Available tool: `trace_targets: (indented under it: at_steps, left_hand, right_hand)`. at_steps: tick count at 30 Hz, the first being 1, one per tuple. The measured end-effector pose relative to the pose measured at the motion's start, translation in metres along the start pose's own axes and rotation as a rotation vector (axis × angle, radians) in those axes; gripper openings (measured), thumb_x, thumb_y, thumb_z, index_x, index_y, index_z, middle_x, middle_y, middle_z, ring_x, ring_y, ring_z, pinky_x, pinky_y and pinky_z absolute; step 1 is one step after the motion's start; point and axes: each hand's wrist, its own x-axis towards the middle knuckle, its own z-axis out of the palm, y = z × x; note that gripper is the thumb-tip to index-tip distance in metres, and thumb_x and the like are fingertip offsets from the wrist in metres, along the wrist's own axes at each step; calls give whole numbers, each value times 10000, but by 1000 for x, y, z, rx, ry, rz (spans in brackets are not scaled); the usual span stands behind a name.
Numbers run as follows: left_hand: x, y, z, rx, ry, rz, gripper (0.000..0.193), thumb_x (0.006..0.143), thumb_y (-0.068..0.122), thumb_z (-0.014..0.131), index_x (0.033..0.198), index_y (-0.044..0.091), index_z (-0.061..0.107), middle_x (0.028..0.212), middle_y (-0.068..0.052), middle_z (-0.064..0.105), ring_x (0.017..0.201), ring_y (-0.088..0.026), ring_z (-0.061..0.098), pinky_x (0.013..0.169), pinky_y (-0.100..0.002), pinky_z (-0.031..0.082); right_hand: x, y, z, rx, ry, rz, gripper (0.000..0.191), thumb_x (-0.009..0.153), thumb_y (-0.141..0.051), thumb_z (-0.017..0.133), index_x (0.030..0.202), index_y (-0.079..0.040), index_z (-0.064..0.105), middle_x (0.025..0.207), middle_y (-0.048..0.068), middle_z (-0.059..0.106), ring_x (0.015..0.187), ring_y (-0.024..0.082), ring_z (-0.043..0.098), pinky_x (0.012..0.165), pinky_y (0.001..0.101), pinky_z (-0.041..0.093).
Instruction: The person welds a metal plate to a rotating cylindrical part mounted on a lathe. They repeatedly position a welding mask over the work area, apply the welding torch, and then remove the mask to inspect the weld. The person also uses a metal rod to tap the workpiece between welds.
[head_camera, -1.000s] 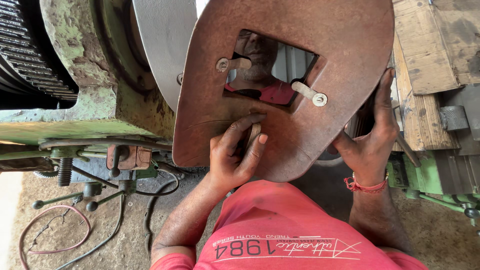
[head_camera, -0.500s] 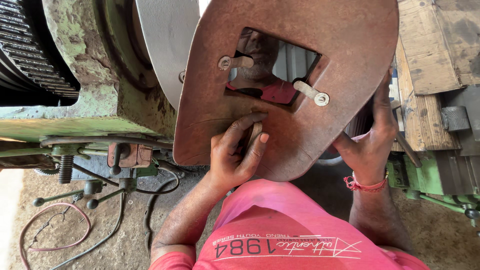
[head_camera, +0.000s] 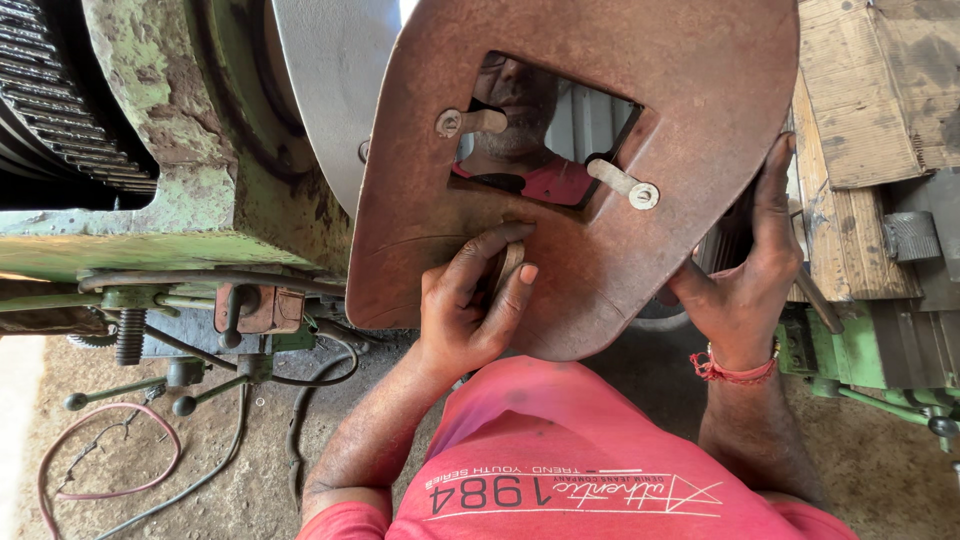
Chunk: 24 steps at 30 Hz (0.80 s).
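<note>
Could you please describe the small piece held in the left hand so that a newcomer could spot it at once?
Start at the big rusty plate with the angular window cut in its middle. Just below that window the left hand lies against the plate, while the right hand grips the plate's edge. Pinched between the left thumb and forefinger is a small flat brown piece, far smaller than the plate.

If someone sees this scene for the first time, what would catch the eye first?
A big rusty plate with a cut-out window fills the upper middle. The left hand presses a small disc against its lower part, and the right hand grips its right edge. At the left stands a green machine with flaking paint.
</note>
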Motion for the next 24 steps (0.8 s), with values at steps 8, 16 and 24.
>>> trace_targets:
  at_steps: [8,16,24]
  left_hand:
    - [0,0,1,-11,-5,1,332,1015,55,707,1328,-16,625,817,15,613,659,-15,503,623,-187,443]
    - [-4,1,0,-12,-10,-10,324,1016,57,711,1321,-16,630,799,20,597,653,-21,489,616,-189,430]
    - [-3,1,0,3,-8,2,330,1015,63,710,1325,-16,629,787,20,589,641,-20,488,605,-195,429]
  right_hand:
    - [2,-4,-1,-60,4,-29,1175,921,-731,721,1665,55,263,1579,272,555,1419,331,637,1175,393,553]
    - [2,-6,1,-40,-2,-44,1169,910,-701,767,1650,68,291,1615,289,515,1436,343,638,1200,411,555]
    - [-1,-6,0,-51,-3,-11,1205,904,-721,755,1668,70,262,1577,282,572,1408,329,616,1203,392,543]
